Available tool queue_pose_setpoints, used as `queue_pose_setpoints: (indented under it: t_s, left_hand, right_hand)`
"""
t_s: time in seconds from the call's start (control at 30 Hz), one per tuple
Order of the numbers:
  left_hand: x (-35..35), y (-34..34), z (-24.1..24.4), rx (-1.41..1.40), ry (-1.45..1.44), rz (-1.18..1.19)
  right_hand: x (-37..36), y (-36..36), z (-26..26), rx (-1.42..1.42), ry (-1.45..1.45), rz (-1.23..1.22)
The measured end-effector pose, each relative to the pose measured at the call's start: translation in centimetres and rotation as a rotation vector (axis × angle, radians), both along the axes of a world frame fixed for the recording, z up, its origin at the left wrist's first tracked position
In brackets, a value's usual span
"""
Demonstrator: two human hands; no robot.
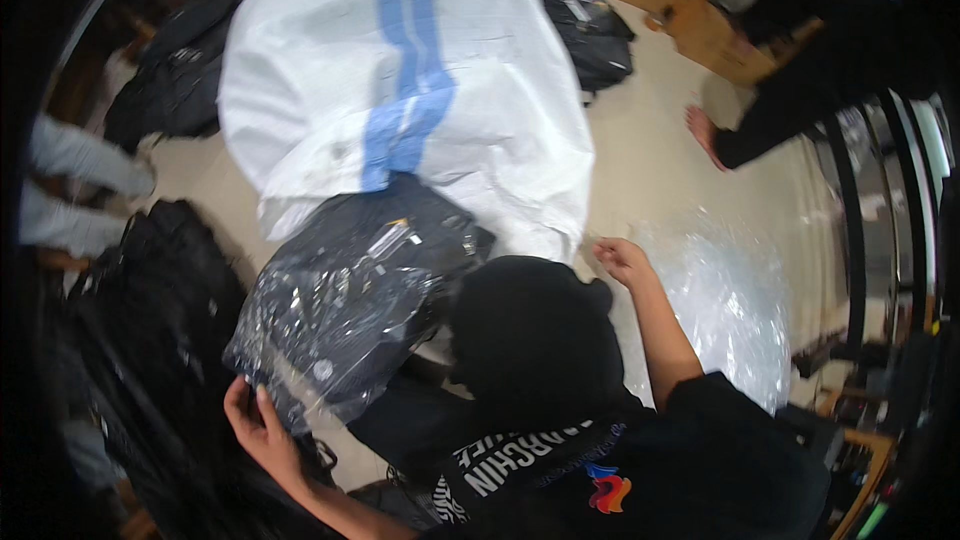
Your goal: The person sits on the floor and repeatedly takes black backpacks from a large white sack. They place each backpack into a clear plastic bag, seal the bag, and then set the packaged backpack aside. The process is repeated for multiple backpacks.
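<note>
My left hand pinches the lower left edge of a clear plastic bag that covers a black backpack or similar bag; tags lie near its top. The upper end of this wrapped bag rests against a large white woven sack with a blue stripe. My right hand is beside the lower right edge of the sack, its fingers curled and nothing visible in them. Black clothing hides part of the space between my hands.
Clear plastic bags are heaped on the floor at right. Dark bags lie at left, upper left and behind the sack. Cardboard boxes stand at upper right. A person's bare foot and another person's trouser legs are nearby.
</note>
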State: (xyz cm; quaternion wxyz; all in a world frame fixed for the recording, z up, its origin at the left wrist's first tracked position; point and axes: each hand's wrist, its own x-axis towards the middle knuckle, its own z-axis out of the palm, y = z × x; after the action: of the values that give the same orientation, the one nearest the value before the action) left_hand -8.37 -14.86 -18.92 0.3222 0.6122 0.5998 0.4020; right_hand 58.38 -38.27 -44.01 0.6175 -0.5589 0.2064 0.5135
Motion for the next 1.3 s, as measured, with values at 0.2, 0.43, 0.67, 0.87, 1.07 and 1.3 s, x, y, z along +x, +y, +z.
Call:
queue_pose_setpoints:
  t_s: [0.2, 0.43, 0.67, 0.87, 1.07, 1.3]
  left_hand:
    - [8.3, -0.1, 4.0, 0.181, 0.168, -0.03]
    - [21.8, 0.0, -4.3, -0.379, -0.387, -0.493]
    - [20.0, -2.8, -7.7, -0.439, -0.702, -0.259]
    - [15.6, -7.5, -5.7, -0.311, -0.366, -0.195]
    - [12.4, -14.7, -5.0, -0.301, -0.535, 0.131]
    - [4.9, -18.8, -8.1, -0.406, -0.223, 0.396]
  right_hand:
    - [-10.4, 11.2, 19.0, 0.293, -0.34, 0.433]
    - [-19.6, 23.6, 27.6, 0.61, -0.313, 1.378]
    - [-23.6, 25.6, 26.1, 0.655, -0.01, 1.604]
    - [-25.7, 24.7, 26.1, 0.582, 0.252, 1.631]
    - [-25.2, 24.9, 22.6, 0.425, 0.213, 1.545]
    - [-24.1, 24.8, 19.4, 0.518, 0.118, 1.672]
